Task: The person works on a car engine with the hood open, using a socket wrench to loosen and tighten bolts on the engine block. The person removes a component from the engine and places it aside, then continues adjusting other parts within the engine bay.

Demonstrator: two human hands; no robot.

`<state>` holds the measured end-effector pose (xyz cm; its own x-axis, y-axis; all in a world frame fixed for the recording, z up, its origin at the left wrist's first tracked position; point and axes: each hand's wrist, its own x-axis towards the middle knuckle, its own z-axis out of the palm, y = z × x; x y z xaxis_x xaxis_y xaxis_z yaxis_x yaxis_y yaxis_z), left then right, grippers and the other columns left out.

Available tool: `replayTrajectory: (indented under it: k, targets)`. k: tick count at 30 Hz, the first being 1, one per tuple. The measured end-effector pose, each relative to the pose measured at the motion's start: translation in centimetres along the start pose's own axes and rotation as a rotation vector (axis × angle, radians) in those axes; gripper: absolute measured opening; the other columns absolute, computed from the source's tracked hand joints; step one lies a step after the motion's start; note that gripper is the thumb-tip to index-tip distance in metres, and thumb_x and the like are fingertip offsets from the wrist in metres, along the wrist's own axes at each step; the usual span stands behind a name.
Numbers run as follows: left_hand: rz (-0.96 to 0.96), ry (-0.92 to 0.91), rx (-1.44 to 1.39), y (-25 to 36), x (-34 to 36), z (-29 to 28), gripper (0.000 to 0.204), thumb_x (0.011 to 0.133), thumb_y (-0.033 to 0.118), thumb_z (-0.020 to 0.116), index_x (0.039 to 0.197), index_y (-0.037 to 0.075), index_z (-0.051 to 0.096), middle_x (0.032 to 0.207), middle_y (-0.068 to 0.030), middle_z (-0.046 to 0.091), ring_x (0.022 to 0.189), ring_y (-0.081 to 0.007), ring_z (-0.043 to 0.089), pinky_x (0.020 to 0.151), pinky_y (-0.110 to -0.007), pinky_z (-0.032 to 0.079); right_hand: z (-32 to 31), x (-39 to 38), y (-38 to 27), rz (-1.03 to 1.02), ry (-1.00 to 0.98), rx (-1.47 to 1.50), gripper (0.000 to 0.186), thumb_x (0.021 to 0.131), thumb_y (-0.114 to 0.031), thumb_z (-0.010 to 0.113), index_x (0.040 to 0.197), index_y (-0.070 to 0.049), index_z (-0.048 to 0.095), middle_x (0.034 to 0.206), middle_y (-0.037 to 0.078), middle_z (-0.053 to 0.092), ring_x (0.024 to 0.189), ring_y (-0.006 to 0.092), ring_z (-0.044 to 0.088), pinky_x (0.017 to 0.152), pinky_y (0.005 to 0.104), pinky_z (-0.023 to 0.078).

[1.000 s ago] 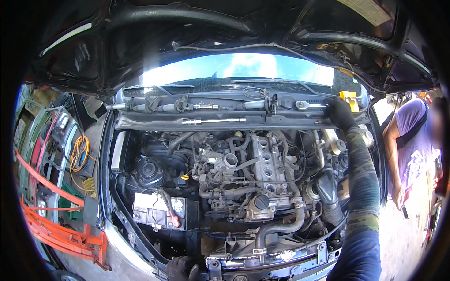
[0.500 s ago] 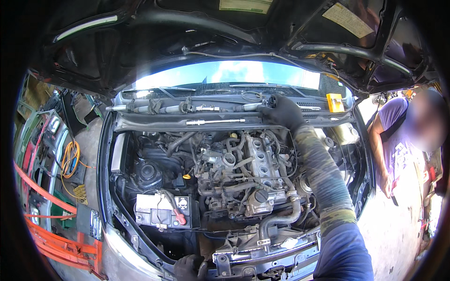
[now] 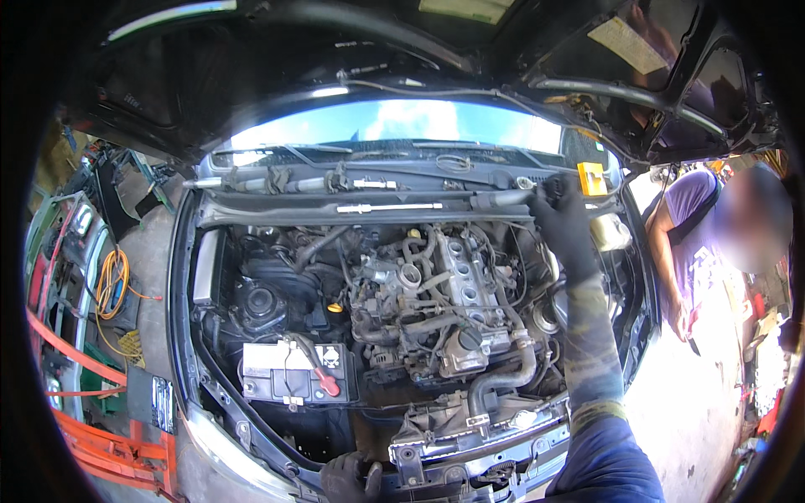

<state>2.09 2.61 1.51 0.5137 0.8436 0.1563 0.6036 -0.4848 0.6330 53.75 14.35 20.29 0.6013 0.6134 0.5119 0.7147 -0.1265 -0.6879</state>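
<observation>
My right hand (image 3: 558,205) in a dark glove is closed on an ignition coil (image 3: 503,199) with a grey stem, above the rear of the engine bay. Further ignition coils (image 3: 306,180) lie along the cowl, with a silver socket extension (image 3: 390,206) before them. A ratchet (image 3: 526,183) is partly hidden behind my right hand; a yellow box (image 3: 591,178) stands to its right. My gloved left hand (image 3: 350,476) grips the front body edge (image 3: 310,469). The engine (image 3: 461,285) shows several open round wells along its top.
The raised hood (image 3: 377,46) arches overhead. A battery (image 3: 277,373) sits at front left. Outside are orange frames (image 3: 109,436), car panels and a coiled yellow hose (image 3: 117,281) on the left, and a person in a purple shirt (image 3: 683,243) at right.
My right hand first moved left from near the yellow box to a coil, then came back rightward and toward me with it. My left hand stays at the front edge.
</observation>
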Motion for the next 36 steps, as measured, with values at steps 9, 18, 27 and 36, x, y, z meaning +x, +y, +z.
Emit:
replayTrajectory:
  k: [9,18,27,36]
  targets:
    - [-0.022,-0.065,0.035,0.3,0.4,0.2,0.028,0.086,0.033,0.072,0.101,0.009,0.068,0.091,-0.0128,0.069,0.084,-0.0372,0.065,0.074,-0.05,0.048,4.8,-8.0,10.2,-0.104,-0.264,-0.231,0.051,0.088,-0.014,0.069,0.132,0.0,0.046,0.115,0.027,0.061,0.086,0.048,0.068,0.079,0.0557,0.055]
    - [-0.026,-0.056,0.026,0.3,0.5,0.0,0.032,0.093,0.033,0.072,0.109,0.005,0.068,0.1,-0.0167,0.069,0.089,-0.0386,0.064,0.079,-0.051,0.05,14.2,-5.7,15.5,0.017,-0.605,-0.622,0.046,0.089,-0.021,0.064,0.128,0.0,0.051,0.128,0.029,0.058,0.112,0.0467,0.065,0.092,0.0569,0.054]
    - [-0.046,-0.08,0.036,0.2,0.5,0.0,0.03,0.092,0.033,0.073,0.109,0.008,0.069,0.096,-0.0171,0.067,0.087,-0.039,0.064,0.076,-0.05,0.05,15.9,-3.5,17.7,-0.024,-0.799,-0.554,0.035,0.093,-0.021,0.06,0.125,-0.007,0.064,0.115,0.027,0.069,0.103,0.0441,0.07,0.089,0.0549,0.055]
    - [-0.01,-0.056,0.0,0.4,0.9,0.0,0.029,0.091,0.031,0.073,0.108,0.007,0.069,0.094,-0.0171,0.067,0.084,-0.0387,0.064,0.075,-0.051,0.049,16.8,-4.0,20.4,-0.297,-0.861,-0.578,0.034,0.089,-0.012,0.058,0.12,-0.012,0.069,0.105,0.023,0.073,0.096,0.0439,0.071,0.084,0.0534,0.057]
